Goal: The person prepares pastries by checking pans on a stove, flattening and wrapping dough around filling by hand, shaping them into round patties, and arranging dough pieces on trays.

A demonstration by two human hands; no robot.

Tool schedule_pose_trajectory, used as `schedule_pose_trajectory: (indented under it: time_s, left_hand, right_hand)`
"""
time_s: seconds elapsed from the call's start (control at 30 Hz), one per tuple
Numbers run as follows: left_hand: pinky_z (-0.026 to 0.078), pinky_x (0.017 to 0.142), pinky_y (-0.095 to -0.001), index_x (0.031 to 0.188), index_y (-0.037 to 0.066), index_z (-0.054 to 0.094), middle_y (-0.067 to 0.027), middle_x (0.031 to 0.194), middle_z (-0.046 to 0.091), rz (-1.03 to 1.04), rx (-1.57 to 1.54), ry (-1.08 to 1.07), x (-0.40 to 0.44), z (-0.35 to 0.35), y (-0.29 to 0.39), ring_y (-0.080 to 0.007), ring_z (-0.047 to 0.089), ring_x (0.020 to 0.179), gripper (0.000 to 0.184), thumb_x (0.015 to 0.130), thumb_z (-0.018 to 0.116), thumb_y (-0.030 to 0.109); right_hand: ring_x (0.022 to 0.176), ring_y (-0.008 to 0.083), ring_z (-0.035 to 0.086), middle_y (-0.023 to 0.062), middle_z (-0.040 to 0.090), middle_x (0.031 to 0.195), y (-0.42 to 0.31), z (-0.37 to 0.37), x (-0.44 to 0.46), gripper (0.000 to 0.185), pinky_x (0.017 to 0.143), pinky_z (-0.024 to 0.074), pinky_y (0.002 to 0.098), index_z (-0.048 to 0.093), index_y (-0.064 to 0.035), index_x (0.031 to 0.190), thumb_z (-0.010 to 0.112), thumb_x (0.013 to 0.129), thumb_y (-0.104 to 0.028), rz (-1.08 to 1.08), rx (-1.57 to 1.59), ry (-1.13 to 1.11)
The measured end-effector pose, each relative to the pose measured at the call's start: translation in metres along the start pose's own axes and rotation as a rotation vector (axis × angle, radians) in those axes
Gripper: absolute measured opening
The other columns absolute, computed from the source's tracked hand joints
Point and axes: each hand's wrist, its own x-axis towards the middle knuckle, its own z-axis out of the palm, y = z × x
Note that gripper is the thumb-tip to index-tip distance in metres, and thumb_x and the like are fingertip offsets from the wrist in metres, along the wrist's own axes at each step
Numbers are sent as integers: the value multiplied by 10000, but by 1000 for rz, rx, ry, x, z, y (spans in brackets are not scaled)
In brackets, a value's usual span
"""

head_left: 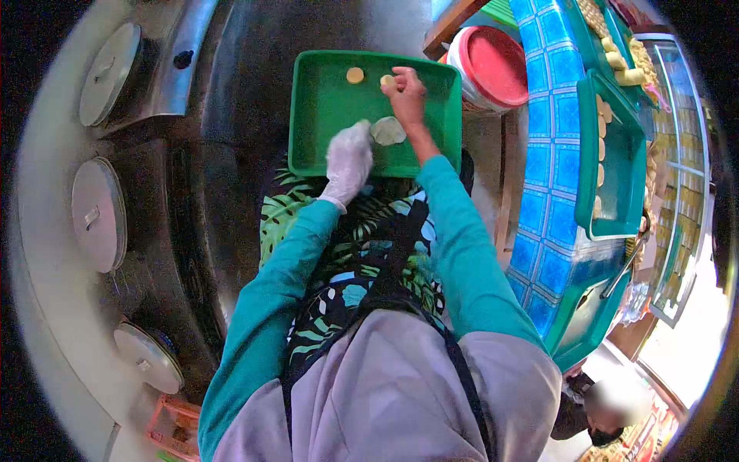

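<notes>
A green tray (323, 115) rests across my lap. My right hand (406, 92), bare, is over its upper right part, its fingers closed on a small pale yellow piece (386, 81). A round yellowish piece (355, 75) lies alone near the tray's far edge. On the tray between my hands is a flat, whitish round piece (388, 131). My left hand (350, 158) wears a clear glove and is just left of the whitish piece, its fingers curled together; what they hold, if anything, is hidden.
To the right, a blue-tiled table (550, 131) bears green trays (586, 146) with pale pieces. A bucket with a red lid (496, 65) stands beyond my tray. Round metal lids (100, 215) line the left. Another person (573, 408) is at lower right.
</notes>
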Motion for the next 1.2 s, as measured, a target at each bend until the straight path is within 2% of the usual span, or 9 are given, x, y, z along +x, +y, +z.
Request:
schedule_pose_trajectory:
  time_s: [0.03, 0.23, 0.37, 0.5, 0.57, 0.73, 0.93, 1.0, 1.2]
  left_hand:
    - [479, 618, -427, 976, 38, 634, -164, 748, 619, 47, 141, 184, 0, 1, -3, -338, 602, 691, 169, 814, 587, 55]
    - [484, 628, -467, 803, 50, 646, -166, 793, 600, -2, 356, 68, 14, 27, -2, -343, 606, 759, 118, 810, 579, 147]
    - [482, 614, -493, 681, 44, 645, -184, 750, 618, -71, 128, 140, 16, 38, 1, -371, 617, 727, 175, 770, 620, 192]
    - [493, 656, -488, 711, 31, 654, -202, 762, 651, -338, 155, -26, 36, 37, 5, -386, 638, 753, 262, 747, 649, 290]
    - [493, 654, -488, 732, 29, 652, -200, 751, 647, -292, 165, -32, 36, 37, 2, -391, 636, 742, 256, 748, 654, 285]
    - [492, 645, -483, 789, 30, 636, -209, 741, 639, -234, 37, 61, 29, 42, 13, -399, 628, 723, 223, 742, 677, 244]
    - [501, 590, -361, 819, 6, 623, -121, 677, 636, -351, -456, 273, 31, 52, 1, -237, 632, 623, 159, 717, 692, 105]
    - [483, 552, -300, 823, -22, 628, -70, 691, 638, -642, -838, 139, 30, 43, 7, -149, 610, 621, 165, 703, 696, 68]
    - [471, 567, -271, 781, -28, 671, -67, 712, 654, -548, -759, -163, 49, 28, 9, -153, 618, 624, 199, 764, 649, 169]
  right_hand:
    - [786, 263, 613, 115, 640, 892, -1, -13, -13, 430, 729, 500, 385, 588, -72, 1074, 742, 674, -99, -49, -36, -19]
    - [930, 349, 534, 144, 623, 1007, -19, -41, -87, 388, 807, 459, 441, 589, -64, 1108, 593, 724, -5, -360, -454, -109]
    - [960, 335, 550, 148, 617, 971, -13, -42, -90, 415, 833, 458, 423, 616, -64, 1102, 679, 692, -42, -407, -557, -131]
    - [912, 331, 569, 161, 622, 944, -14, -50, -93, 333, 803, 466, 424, 638, -52, 1069, 659, 737, -68, -374, -414, 46]
    - [883, 376, 581, 184, 625, 919, 1, -43, -96, 244, 766, 473, 468, 654, -38, 971, 664, 733, -92, 45, -312, 59]
    - [793, 366, 590, 187, 621, 807, 5, -34, -92, 186, 717, 475, 460, 677, -31, 882, 688, 747, -159, 57, -291, 63]
    - [791, 357, 579, 187, 616, 791, 3, -34, -93, 169, 710, 471, 456, 671, -30, 849, 676, 730, -151, -38, -300, 40]
    - [849, 375, 575, 203, 623, 849, -1, -36, -92, 157, 753, 478, 467, 666, -31, 859, 643, 730, -118, -53, -283, -17]
    - [840, 396, 565, 207, 609, 820, 0, -37, -85, 160, 731, 467, 475, 639, -22, 819, 672, 699, -122, -48, -206, -132]
